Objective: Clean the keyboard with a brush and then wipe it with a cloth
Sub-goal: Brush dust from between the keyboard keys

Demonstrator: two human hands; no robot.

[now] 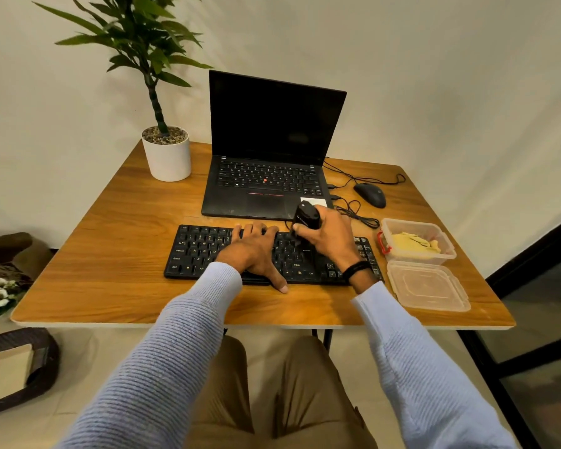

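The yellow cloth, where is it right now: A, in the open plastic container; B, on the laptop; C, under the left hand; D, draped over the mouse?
A: the yellow cloth lies inside the open plastic container, right of the keyboard.

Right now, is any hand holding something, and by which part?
The right hand grips the black brush around its middle. The left hand lies flat on the keyboard, holding nothing.

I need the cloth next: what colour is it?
Yellow crumpled cloth in the clear plastic tub; head view.
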